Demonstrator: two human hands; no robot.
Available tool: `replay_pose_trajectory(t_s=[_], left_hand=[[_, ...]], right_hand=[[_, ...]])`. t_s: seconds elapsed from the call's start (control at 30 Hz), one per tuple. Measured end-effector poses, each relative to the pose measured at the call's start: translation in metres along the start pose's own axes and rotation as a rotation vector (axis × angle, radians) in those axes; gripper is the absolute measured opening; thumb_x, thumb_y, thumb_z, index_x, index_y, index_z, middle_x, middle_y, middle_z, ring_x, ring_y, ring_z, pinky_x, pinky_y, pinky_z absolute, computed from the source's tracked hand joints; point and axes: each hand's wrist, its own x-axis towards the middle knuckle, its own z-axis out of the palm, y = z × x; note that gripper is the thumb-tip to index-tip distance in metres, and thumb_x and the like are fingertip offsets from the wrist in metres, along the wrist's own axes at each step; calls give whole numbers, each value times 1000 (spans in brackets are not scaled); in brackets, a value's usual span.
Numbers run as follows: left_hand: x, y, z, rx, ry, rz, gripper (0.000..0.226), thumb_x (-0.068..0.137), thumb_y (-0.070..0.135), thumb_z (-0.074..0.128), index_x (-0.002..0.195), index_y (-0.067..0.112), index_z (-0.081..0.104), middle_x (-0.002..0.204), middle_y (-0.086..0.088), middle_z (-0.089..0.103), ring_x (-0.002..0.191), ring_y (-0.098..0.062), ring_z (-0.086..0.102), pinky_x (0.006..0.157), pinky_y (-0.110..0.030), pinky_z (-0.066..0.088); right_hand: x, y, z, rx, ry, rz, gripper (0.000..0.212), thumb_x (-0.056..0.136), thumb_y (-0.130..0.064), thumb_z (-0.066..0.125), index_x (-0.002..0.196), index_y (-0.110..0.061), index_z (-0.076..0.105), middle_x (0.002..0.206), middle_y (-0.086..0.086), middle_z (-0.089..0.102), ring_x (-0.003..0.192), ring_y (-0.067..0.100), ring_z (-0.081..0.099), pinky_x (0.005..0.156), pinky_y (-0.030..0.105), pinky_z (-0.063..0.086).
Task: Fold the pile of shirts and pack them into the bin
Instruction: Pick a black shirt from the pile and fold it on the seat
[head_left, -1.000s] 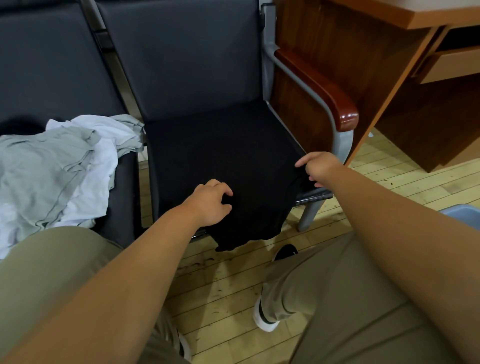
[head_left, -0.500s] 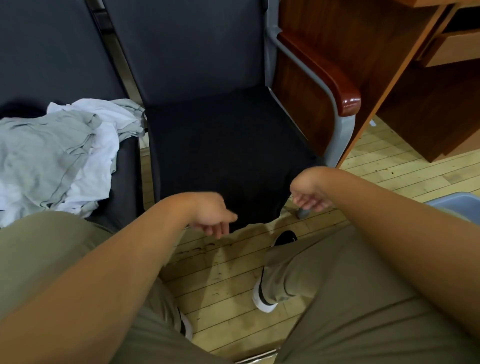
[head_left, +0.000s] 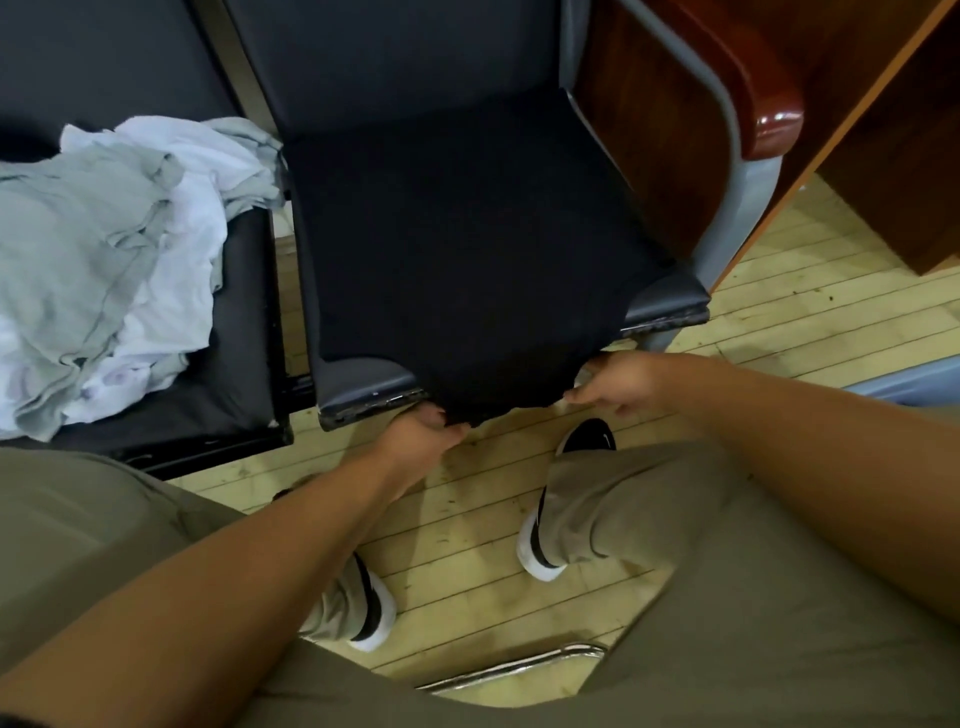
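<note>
A black shirt lies spread over the seat of the dark chair in front of me, its near edge hanging over the seat front. My left hand grips the hanging edge at its left corner. My right hand pinches the same edge at its right corner. A pile of grey and white shirts lies crumpled on the neighbouring seat to the left. A sliver of the blue bin shows at the right edge, above my right forearm.
The chair has a grey metal arm with a red-brown wooden armrest on its right. A wooden desk stands beyond it. Pale wood floor lies below, with my knees and shoes over it.
Both hands dropped from the top of the shirt to below the seat front and took hold of its hanging edge. The view tilted downward.
</note>
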Motion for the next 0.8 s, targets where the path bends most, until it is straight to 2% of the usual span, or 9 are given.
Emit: replay_pose_trajectory(t_s=[0.07, 0.13, 0.27, 0.37, 0.47, 0.53, 0.6, 0.7, 0.8], left_hand=[[2, 3, 1, -77, -33, -17, 38, 92, 38, 81, 125, 23, 69, 113, 6, 76, 107, -18, 72, 105, -43, 56], [4, 7, 2, -79, -75, -35, 37, 91, 37, 82, 122, 23, 68, 112, 6, 75, 106, -18, 72, 101, -38, 58], [5, 17, 5, 244, -108, -33, 51, 86, 47, 83, 127, 28, 61, 110, 12, 66, 99, -11, 63, 82, -25, 52], [9, 16, 10, 385, -102, -48, 53, 89, 50, 79, 129, 19, 62, 96, 5, 65, 88, -12, 63, 71, -26, 50], [9, 16, 11, 507, -104, -68, 52, 93, 54, 73, 127, 16, 62, 88, 3, 61, 82, -14, 61, 62, -25, 43], [6, 17, 10, 537, -127, -65, 52, 94, 57, 70, 128, 19, 61, 93, 3, 64, 85, -13, 63, 66, -25, 47], [4, 15, 10, 489, -184, -48, 53, 94, 57, 71, 130, 20, 62, 100, 4, 69, 89, -12, 67, 76, -27, 56], [-3, 16, 11, 299, -337, -24, 49, 95, 45, 75, 134, 18, 63, 103, 3, 77, 90, -13, 76, 83, -30, 63], [-13, 20, 14, 138, -438, -97, 41, 94, 34, 79, 125, 11, 67, 102, -8, 81, 93, -22, 79, 90, -43, 64]], right_hand=[[4, -4, 0, 15, 18, -37, 91, 89, -40, 84, 162, -19, 35, 152, 4, 56, 130, 25, 60, 99, 33, 52], [8, -5, 2, 10, 39, -64, 93, 84, -43, 88, 159, -20, 40, 153, 1, 55, 133, 25, 58, 104, 35, 51], [15, -4, 5, -35, 15, -53, 90, 83, -44, 89, 157, -20, 44, 155, -1, 53, 140, 25, 52, 112, 35, 47], [17, -3, 7, -89, -12, -36, 88, 84, -45, 88, 156, -19, 45, 154, 0, 55, 135, 24, 56, 106, 34, 51], [18, -3, 8, -124, -34, 6, 80, 91, -36, 82, 158, -16, 43, 153, 4, 55, 134, 26, 56, 102, 35, 53], [19, -2, 7, -128, -66, 46, 77, 93, -34, 81, 158, -15, 43, 150, 8, 58, 131, 26, 58, 107, 40, 53], [16, -1, 5, -134, -84, 71, 72, 93, -32, 80, 154, -14, 47, 143, 6, 62, 123, 23, 63, 105, 42, 55], [8, 0, 3, -150, -114, 108, 57, 95, -25, 79, 146, -13, 54, 135, 5, 65, 109, 22, 69, 98, 41, 58], [-3, 2, 3, -172, -156, 170, 49, 95, -19, 77, 140, -14, 58, 125, 8, 69, 102, 26, 72, 86, 40, 60]])
